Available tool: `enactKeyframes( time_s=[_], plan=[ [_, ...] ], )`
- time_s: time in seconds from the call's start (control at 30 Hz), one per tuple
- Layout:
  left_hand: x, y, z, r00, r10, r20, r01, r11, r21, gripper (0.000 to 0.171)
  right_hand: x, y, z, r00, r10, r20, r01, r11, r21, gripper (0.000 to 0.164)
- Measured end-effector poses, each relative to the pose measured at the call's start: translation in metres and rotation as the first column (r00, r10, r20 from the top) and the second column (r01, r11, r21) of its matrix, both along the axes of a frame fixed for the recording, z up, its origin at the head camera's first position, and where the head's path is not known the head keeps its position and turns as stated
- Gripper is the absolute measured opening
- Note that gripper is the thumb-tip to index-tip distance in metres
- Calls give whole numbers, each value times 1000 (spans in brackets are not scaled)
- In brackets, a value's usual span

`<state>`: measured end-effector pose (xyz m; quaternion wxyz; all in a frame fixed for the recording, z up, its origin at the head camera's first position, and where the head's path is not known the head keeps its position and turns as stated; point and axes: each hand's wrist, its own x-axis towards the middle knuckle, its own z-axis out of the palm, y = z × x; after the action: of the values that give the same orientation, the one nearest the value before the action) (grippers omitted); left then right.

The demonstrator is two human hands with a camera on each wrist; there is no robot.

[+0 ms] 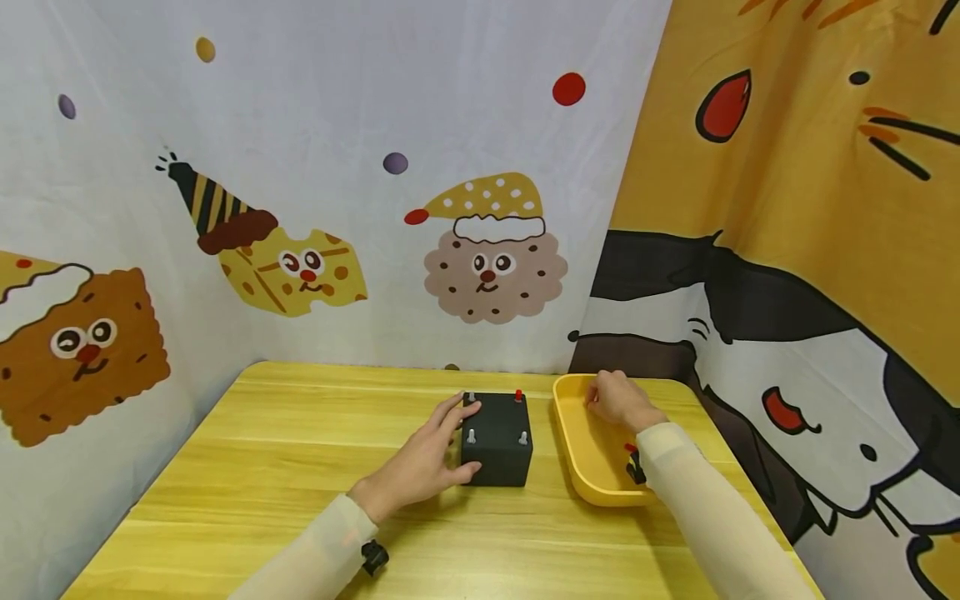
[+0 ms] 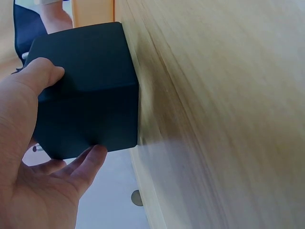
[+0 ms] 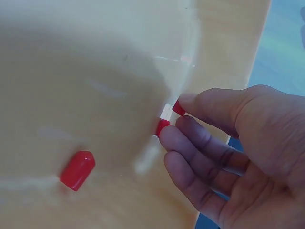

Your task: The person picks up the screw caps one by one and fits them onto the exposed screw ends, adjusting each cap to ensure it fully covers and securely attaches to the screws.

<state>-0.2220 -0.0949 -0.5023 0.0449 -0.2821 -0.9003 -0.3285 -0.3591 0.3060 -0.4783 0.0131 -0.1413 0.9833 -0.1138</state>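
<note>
A black box [image 1: 497, 442] stands on the table with several posts on its top. Three posts show bare silver, and a red cap [image 1: 518, 395] covers the back right one. My left hand [image 1: 420, 462] grips the box's left side; in the left wrist view the thumb lies against one face and fingertips touch another. Inside the yellow tray [image 1: 609, 498], my right hand [image 1: 618, 400] pinches a small red cap [image 3: 178, 108] between thumb and finger. Another red piece [image 3: 162, 127] shows by the fingertips, perhaps a reflection. A loose red cap [image 3: 78, 171] lies on the tray floor.
The wooden table [image 1: 300, 442] backs onto a cartoon-printed cloth [image 1: 322, 100]. The tray sits right of the box, a narrow gap between them. A small black device [image 1: 373, 557] is at the left wrist. The right sleeve [image 1: 720, 508] crosses the tray's right rim.
</note>
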Motion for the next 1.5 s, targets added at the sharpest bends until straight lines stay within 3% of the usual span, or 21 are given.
enactKeyframes(
  time_s=[0.2, 0.57, 0.87, 1.03, 1.5],
  plan=[
    [0, 0, 0, 1000, 2, -1, -2, 1000, -1, 95, 5, -1, 8, 1000, -10, 17, 10, 1000, -27, 1],
    [-1, 0, 1, 1000, -5, 19, 5, 1000, 17, 94, 10, -5, 18, 1000, -18, -6, 18, 999, -49, 5],
    [0, 0, 1, 1000, -4, 18, 3, 1000, 17, 95, 16, -9, 24, 998, 18, -66, -22, 998, -66, 2],
    [-1, 0, 0, 1000, -1, 23, 1, 1000, 19, 95, 19, -12, 28, 996, 39, -84, -45, 996, -73, 9],
    [-1, 1, 0, 1000, 6, 14, -6, 1000, 13, 95, 29, -16, 33, 990, 43, -135, -59, 992, -115, 9]
  ],
)
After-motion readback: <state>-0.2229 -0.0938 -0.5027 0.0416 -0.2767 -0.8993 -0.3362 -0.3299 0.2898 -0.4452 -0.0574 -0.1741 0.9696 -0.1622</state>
